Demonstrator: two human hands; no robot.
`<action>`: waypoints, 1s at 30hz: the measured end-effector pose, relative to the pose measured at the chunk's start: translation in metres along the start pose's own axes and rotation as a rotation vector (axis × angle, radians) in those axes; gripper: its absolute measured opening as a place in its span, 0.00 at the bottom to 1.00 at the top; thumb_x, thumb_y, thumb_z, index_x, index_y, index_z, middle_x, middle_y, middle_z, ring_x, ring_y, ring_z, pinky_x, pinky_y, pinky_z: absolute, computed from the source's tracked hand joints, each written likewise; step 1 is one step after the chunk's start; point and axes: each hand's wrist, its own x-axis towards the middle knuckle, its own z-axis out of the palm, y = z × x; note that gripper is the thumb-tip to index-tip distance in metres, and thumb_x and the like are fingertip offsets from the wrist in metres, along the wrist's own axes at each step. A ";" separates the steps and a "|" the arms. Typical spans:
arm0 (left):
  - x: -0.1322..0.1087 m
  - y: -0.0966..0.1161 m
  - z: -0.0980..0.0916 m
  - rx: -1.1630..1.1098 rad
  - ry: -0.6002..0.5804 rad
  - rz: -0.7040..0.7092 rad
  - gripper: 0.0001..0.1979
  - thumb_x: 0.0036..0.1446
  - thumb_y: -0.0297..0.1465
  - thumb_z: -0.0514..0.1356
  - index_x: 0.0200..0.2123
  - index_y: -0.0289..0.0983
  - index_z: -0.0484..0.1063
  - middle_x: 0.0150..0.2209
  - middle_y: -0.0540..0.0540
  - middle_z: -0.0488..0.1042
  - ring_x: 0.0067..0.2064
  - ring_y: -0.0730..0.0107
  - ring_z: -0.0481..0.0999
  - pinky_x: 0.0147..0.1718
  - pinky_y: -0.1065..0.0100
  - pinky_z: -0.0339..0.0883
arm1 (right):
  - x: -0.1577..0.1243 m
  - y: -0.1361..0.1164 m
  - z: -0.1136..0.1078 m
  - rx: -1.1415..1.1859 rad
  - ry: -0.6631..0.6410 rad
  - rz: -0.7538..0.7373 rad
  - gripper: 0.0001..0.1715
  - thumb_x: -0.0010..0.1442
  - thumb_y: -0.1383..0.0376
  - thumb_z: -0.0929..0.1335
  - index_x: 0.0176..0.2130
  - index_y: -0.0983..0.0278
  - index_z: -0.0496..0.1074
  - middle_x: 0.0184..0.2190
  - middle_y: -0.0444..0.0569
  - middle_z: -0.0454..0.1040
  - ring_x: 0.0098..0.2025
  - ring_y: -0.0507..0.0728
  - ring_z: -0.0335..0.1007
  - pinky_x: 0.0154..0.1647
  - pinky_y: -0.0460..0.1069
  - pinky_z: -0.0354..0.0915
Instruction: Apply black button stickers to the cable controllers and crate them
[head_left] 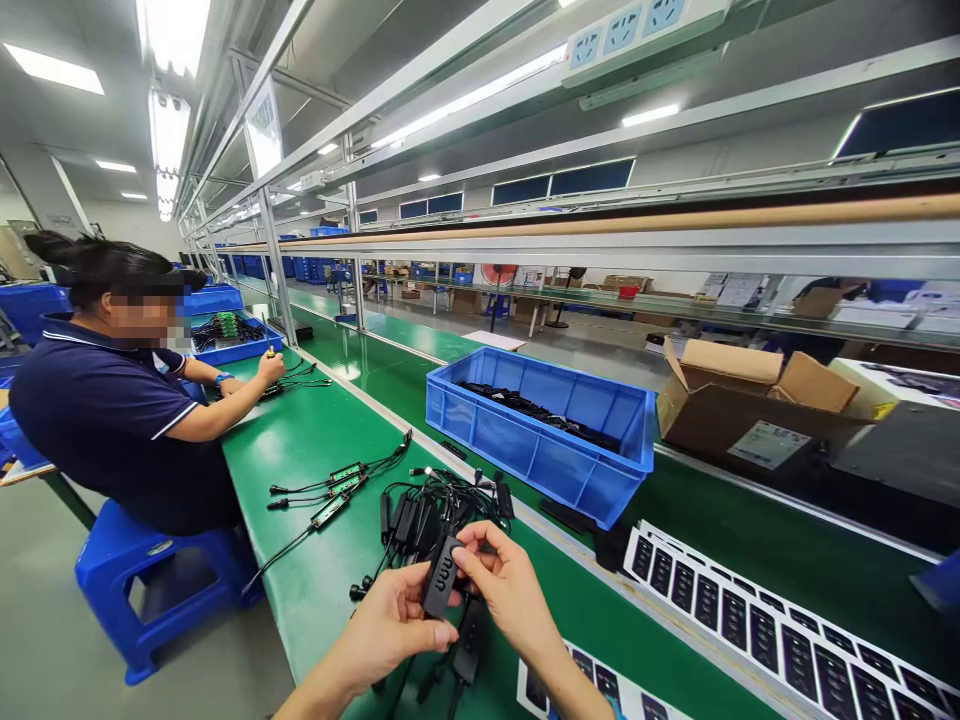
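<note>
A small black plastic case (441,580) with a row of curved slots on its face is held up between my two hands. My left hand (397,610) grips its lower end between thumb and fingers. At its upper end, my right hand (506,580) pinches it with thumb and forefinger. Just behind and below lies a tangled pile of black cables with similar black cases (409,520). Another black case (469,640) hangs or lies under my hands; its support is hidden.
Cabled green circuit boards (330,510) lie on the green bench (300,580) to the left. A blue bin (540,430) of black parts stands behind, near sheets of black labels (735,620) and an open carton (757,420). A co-worker (112,420) sits at the left holding a tool.
</note>
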 end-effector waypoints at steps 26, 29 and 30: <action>0.074 -0.014 -0.103 1.258 0.439 0.505 0.33 0.59 0.47 0.55 0.63 0.39 0.59 0.64 0.35 0.60 0.63 0.47 0.62 0.58 0.48 0.60 | 0.070 -0.064 -0.094 -0.628 0.296 -0.280 0.11 0.52 0.70 0.73 0.38 0.62 0.76 0.44 0.50 0.74 0.53 0.62 0.65 0.59 0.56 0.57; 0.110 0.009 -0.122 1.263 0.433 0.515 0.31 0.59 0.47 0.54 0.61 0.37 0.62 0.65 0.34 0.59 0.64 0.47 0.60 0.60 0.47 0.57 | 0.099 -0.097 -0.171 -0.655 0.583 -0.210 0.13 0.58 0.67 0.71 0.45 0.65 0.72 0.52 0.52 0.69 0.54 0.62 0.64 0.55 0.61 0.62; 0.124 0.017 -0.125 1.240 0.425 0.513 0.30 0.59 0.46 0.54 0.59 0.36 0.64 0.64 0.33 0.60 0.64 0.47 0.60 0.61 0.47 0.56 | 0.108 -0.103 -0.192 -0.648 0.669 -0.171 0.14 0.61 0.64 0.70 0.48 0.66 0.71 0.51 0.52 0.69 0.52 0.61 0.67 0.52 0.60 0.65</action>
